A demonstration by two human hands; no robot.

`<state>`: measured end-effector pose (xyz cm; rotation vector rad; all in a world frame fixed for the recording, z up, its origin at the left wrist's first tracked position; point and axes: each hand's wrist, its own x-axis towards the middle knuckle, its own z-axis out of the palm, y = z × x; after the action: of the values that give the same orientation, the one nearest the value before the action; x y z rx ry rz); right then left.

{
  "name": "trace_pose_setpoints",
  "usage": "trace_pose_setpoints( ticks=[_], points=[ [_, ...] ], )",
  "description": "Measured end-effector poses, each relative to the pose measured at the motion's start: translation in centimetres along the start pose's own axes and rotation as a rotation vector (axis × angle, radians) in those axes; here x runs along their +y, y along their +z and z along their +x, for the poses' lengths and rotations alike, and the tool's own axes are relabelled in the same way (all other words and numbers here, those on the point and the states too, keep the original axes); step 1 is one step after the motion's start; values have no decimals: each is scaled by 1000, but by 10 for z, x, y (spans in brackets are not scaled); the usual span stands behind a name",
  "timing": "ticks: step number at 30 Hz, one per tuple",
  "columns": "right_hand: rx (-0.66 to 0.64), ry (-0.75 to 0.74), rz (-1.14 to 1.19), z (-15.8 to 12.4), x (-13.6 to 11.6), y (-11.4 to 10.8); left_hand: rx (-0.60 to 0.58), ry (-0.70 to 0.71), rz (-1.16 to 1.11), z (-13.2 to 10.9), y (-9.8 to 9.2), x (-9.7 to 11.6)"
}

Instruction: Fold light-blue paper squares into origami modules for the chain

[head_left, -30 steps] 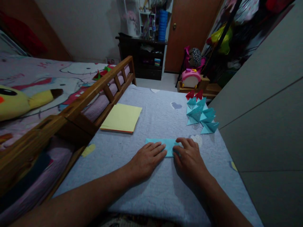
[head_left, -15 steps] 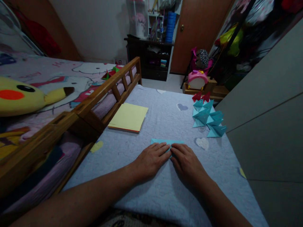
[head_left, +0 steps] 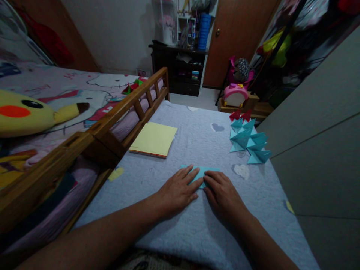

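Observation:
A folded strip of light blue paper (head_left: pixel 200 172) lies flat on the pale blue blanket (head_left: pixel 197 225) in front of me. My left hand (head_left: pixel 177 189) rests on its left part, fingers stretched out and pressing down. My right hand (head_left: pixel 222 194) lies flat on its right part, fingertips meeting the left hand's over the paper. Much of the strip is hidden under both hands.
A stack of yellow paper sheets (head_left: pixel 154 139) lies to the far left. Several folded blue and red paper triangles (head_left: pixel 247 139) stand at the far right. A wooden bed rail (head_left: pixel 107 123) runs along the left; a grey wall (head_left: pixel 323 142) bounds the right.
Both hands have drawn together over the blue paper, the right hand sliding left; less of the strip shows. The view has shifted slightly to the left.

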<state>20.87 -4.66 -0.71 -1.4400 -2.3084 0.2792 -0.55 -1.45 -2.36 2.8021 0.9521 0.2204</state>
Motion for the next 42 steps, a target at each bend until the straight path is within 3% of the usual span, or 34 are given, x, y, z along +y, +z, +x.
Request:
trace_pose_setpoints(
  ticks=[24,33,42],
  points=[
    [-30,-59,-62,-2,-10,-9,29,-97,52,-8,-6,-5],
    [-68,-83,-159,-3,-12,-6,43,13,129,-11,-16,4],
    [-59,-77,-197,-3,-16,-4,76,57,169,-40,-13,2]
  ],
)
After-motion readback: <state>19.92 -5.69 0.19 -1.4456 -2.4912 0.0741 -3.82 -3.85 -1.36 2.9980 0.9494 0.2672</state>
